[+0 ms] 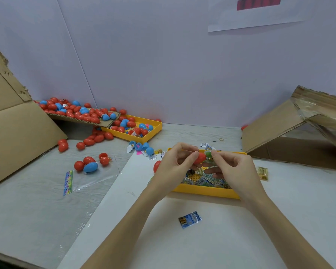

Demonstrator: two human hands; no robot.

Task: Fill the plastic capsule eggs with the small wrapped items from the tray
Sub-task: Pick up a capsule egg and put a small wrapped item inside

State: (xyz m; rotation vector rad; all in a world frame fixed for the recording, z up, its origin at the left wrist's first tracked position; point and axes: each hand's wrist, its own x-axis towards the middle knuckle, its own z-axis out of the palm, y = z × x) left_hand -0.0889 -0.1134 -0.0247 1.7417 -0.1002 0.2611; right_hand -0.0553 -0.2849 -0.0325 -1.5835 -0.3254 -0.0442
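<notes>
We hold a red egg half (199, 158) in our left hand (173, 167); our right hand (235, 171) pinches a green wrapped item (208, 154) touching it.

The single head-worn view looked forward and down from above the person's forearms, close over the near yellow tray (204, 191) on the white table (241, 230), and took in the far wall (163, 65) through a wide lens.

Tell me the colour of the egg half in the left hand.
Red; the egg half shows best in the head view, held above the yellow tray.
</notes>
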